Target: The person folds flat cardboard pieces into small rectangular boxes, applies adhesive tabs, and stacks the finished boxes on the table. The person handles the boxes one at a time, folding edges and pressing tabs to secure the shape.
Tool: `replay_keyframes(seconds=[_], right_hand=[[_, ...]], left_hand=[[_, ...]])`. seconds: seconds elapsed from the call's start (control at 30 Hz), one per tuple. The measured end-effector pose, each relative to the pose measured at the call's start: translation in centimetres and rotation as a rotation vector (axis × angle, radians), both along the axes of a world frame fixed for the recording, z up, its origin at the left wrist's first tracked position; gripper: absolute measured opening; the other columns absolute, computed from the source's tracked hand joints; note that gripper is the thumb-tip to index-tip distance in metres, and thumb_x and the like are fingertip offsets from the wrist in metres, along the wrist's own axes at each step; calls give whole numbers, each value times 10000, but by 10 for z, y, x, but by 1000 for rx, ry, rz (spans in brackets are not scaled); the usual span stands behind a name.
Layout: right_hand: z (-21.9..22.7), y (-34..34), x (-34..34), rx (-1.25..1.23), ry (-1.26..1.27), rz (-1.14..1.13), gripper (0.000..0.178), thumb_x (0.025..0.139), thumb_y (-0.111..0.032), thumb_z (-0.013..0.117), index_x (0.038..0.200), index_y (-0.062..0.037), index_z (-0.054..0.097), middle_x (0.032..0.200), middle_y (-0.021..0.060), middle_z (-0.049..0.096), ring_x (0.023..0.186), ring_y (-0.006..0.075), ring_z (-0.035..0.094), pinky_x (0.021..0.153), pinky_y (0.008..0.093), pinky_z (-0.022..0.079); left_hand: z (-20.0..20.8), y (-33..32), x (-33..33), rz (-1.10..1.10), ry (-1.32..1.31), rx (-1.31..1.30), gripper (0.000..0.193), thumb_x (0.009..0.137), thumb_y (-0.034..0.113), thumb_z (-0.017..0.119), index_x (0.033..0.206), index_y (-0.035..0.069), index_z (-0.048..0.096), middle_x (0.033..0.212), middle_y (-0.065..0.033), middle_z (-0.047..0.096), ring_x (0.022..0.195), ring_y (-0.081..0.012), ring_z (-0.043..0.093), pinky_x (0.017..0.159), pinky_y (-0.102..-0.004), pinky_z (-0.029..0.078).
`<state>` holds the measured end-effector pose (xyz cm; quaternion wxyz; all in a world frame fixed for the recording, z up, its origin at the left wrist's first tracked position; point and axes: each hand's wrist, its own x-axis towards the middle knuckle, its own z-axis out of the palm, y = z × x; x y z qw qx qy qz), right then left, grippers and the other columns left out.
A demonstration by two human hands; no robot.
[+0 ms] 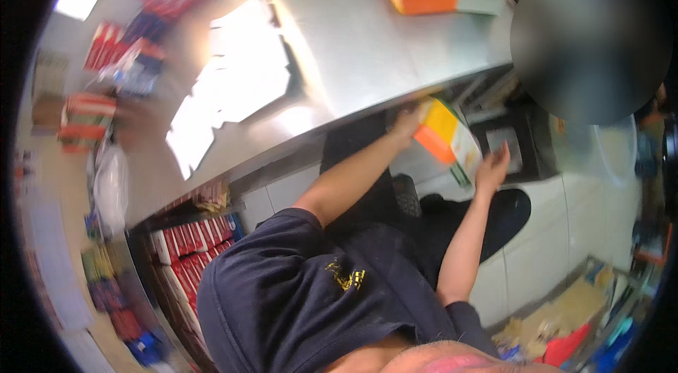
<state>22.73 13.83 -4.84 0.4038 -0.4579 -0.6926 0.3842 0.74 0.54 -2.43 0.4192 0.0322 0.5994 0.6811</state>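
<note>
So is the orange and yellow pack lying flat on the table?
No, the orange and yellow pack is held by the left hand and right hand, below the table's edge.
</note>
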Motion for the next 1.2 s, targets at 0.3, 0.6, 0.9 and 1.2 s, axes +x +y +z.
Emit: replay_keyframes(seconds=[0.3, 0.6, 0.9, 1.2], right_hand=[[62, -74, -52, 95, -197, 685, 553, 883, -71, 696, 1410, -86, 530, 1304, 164, 602, 1158, 332, 621, 965, 400, 524], [46, -52, -43, -28, -167, 417, 355, 939, -33, 636, 1293, -52, 642, 1077, 164, 676, 936, 242, 672, 790, 330, 561], [33, -39, -43, -436, 227, 261, 227, 944, -192, 724, 1035, 16, 721, 940, 58, 716, 850, 118, 654, 707, 275, 565], [27, -38, -41, -388, 238, 290, 230, 979, -211, 668, 1032, 3, 732, 997, 56, 693, 882, 122, 646, 730, 289, 567]], left_hand=[[-34, 15, 25, 59, -206, 4, 437, 983, 407, 657, 1182, 76, 453, 1118, -91, 614, 1002, -195, 636, 822, -355, 544], [-20, 16, 25, -238, 43, 211, 298, 957, 178, 705, 1156, 10, 560, 1106, -92, 643, 1028, -178, 658, 889, -322, 587], [-5, 14, 28, -362, 9, 246, 238, 972, 168, 683, 1146, 22, 612, 1175, -102, 672, 1069, -182, 669, 875, -320, 603], [-13, 16, 31, -384, 93, 183, 289, 993, 248, 658, 1147, 4, 631, 1107, -80, 692, 1034, -154, 675, 836, -303, 605]])
